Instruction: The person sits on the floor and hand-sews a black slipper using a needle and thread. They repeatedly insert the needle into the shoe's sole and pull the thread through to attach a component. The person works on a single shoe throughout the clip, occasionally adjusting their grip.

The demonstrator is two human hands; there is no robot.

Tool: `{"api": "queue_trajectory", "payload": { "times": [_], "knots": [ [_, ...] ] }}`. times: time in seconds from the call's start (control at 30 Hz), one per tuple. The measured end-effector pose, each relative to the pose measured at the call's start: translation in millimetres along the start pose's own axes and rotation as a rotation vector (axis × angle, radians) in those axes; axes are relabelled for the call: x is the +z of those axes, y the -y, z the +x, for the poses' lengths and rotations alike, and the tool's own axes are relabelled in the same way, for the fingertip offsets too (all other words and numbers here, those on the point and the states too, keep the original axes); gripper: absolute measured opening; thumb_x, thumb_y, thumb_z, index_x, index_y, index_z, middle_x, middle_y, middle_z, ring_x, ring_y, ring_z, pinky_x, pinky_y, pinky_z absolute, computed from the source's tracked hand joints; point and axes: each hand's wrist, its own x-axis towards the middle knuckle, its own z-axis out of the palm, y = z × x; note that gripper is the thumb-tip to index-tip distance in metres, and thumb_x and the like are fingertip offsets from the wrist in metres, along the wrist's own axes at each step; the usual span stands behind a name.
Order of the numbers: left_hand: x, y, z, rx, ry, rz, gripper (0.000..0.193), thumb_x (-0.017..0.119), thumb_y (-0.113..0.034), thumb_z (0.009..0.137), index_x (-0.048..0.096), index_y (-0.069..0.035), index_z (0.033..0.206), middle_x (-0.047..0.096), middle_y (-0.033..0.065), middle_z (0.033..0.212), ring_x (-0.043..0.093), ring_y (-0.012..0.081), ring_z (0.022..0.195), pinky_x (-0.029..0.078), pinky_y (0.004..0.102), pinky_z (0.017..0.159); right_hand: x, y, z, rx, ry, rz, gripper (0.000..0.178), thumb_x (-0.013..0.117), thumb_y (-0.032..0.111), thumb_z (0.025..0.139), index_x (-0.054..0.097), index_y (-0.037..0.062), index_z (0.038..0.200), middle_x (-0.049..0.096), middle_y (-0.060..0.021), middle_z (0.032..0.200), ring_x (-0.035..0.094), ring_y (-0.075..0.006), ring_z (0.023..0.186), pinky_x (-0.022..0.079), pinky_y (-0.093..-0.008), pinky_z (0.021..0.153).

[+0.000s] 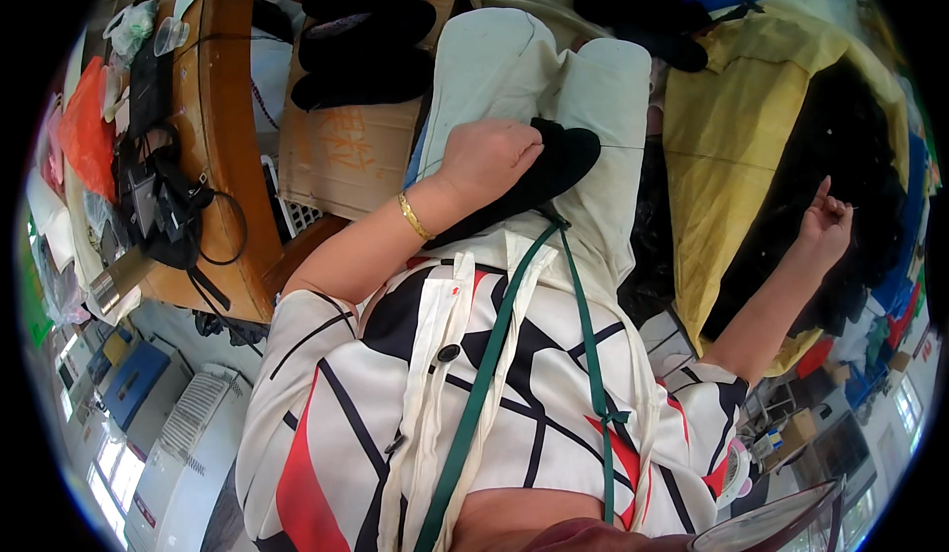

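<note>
A black, slipper-shaped cloth piece [568,162] with a rounded end lies across my lap, on a pale apron [494,58]. My left hand [491,160] is closed over it, knuckles up, a gold bracelet at the wrist. A thin dark thread [628,147] runs from the piece to the right, across a yellow sack. Far out on the right, my right hand [826,220] is raised with one finger pointing up and the others curled in. Something tiny seems to show at its fingertips, too small to name.
Several similar black pieces [366,33] lie on a cardboard box [341,157] ahead left. Beside it stands a wooden table [213,137] with a black bag [168,206]. The open yellow sack [727,137], with black material [840,137] in it, stands at right.
</note>
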Motion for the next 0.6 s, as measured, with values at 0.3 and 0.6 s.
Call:
{"api": "queue_trajectory", "payload": {
  "times": [0.3,0.6],
  "knots": [
    [10,-4,8,0.193,0.033,0.261,0.011,0.068,-0.014,0.079,0.06,-0.011,0.07,0.056,0.0058,0.072,0.06,0.0272,0.074,0.049,0.0401,0.061,76,78,-16,-0.096,0.376,-0.084,0.017,0.043,0.002,0.101,0.045,-0.0018,0.084,0.043,-0.0075,0.067,0.044,-0.0187,0.059,0.04,-0.057,0.111],
    [12,-3,8,-0.001,0.078,-0.015,0.009,0.066,-0.013,0.08,0.064,-0.005,0.077,0.058,0.0098,0.08,0.06,0.0293,0.082,0.05,0.0369,0.068,131,85,-51,-0.902,0.25,-0.59,0.011,0.052,-0.002,0.087,0.059,-0.0063,0.08,0.063,-0.0128,0.083,0.065,-0.027,0.08,0.054,-0.0377,0.085]
  ]
}}
